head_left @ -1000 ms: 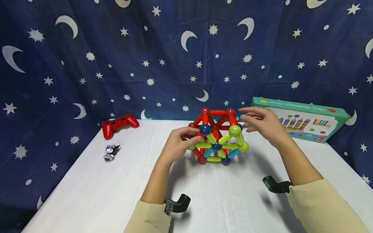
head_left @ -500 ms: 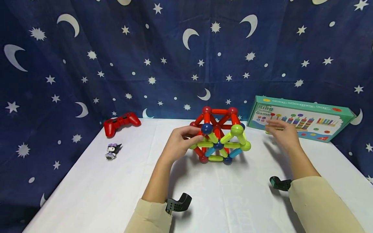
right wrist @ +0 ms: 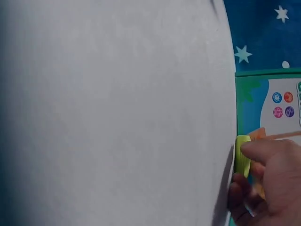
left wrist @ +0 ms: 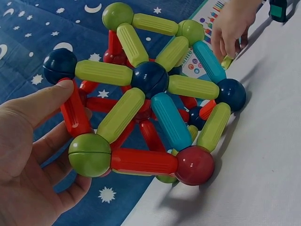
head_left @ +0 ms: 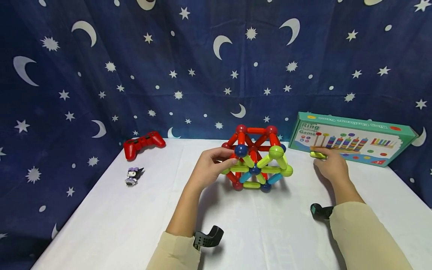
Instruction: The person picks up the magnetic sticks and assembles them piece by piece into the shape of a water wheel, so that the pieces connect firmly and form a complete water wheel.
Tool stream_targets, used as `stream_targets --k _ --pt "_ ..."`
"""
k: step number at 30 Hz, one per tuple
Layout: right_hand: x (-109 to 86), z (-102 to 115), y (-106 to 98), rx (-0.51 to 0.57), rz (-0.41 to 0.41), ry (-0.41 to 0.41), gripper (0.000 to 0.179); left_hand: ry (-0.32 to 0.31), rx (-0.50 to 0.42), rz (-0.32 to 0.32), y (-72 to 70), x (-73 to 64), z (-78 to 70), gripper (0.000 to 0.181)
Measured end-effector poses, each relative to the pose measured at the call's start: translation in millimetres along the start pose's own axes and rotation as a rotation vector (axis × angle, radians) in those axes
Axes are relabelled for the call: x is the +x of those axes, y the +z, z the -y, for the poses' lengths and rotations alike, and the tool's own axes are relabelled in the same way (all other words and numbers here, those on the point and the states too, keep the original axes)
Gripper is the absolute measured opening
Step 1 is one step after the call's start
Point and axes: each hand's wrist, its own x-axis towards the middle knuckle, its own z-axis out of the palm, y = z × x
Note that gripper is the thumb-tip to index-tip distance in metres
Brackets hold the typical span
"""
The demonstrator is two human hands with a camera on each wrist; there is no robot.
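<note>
Red, yellow-green and blue rods joined by balls form a magnetic ball-and-rod structure (head_left: 254, 169) on the table. My left hand (head_left: 212, 167) grips its left side; in the left wrist view the thumb presses a red rod (left wrist: 75, 110) between a dark blue ball (left wrist: 59, 65) and a green ball (left wrist: 90, 155). Farther right, my right hand (head_left: 332, 167) pinches a single yellow-green rod (head_left: 318, 155) at the front of the box. The right wrist view has the thumb on that rod (right wrist: 242, 157), with the other fingers partly behind it.
A green Ring Challenge Game box (head_left: 351, 140) leans at the back right against a dark blue star-and-moon curtain (head_left: 189, 52). At the left are a red game controller (head_left: 144, 144) and a small figurine (head_left: 134, 176). All stand on a white-covered table (head_left: 141, 225).
My right hand has moved right, from beside the structure to the box, and now pinches the yellow-green rod there. My left hand keeps its hold on the structure, which looks unchanged.
</note>
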Motion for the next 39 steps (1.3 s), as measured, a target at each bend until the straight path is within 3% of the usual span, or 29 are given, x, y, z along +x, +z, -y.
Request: stream_targets --k 6,13,22,32,35,39 --pt "-2.2 0.8 -3.3 -0.12 0.021 -0.038 0.043 0.003 -0.001 0.001 0.0 -0.7 -1.0 0.026" --pt "-11.0 5.5 -7.7 -0.114 0.072 -0.056 0.042 0.011 0.001 0.001 -1.0 0.0 -1.7 0.026" --pt "-23.0 19.3 -10.1 0.142 0.128 -0.097 0.054 0.0 -0.008 -0.003 0.6 0.3 1.0 0.025" --pt "-42.0 58.2 -32.4 0.381 0.188 -0.209 0.053 0.011 -0.005 -0.002 -0.9 0.0 -0.3 0.026" --pt "-50.7 72.5 -39.5 0.421 0.158 -0.25 0.052 0.008 -0.007 -0.007 -1.0 0.0 -0.2 0.025" --pt "-65.7 94.0 -50.6 0.456 0.059 -0.309 0.05 0.002 -0.013 -0.003 -0.4 -0.1 0.5 0.026"
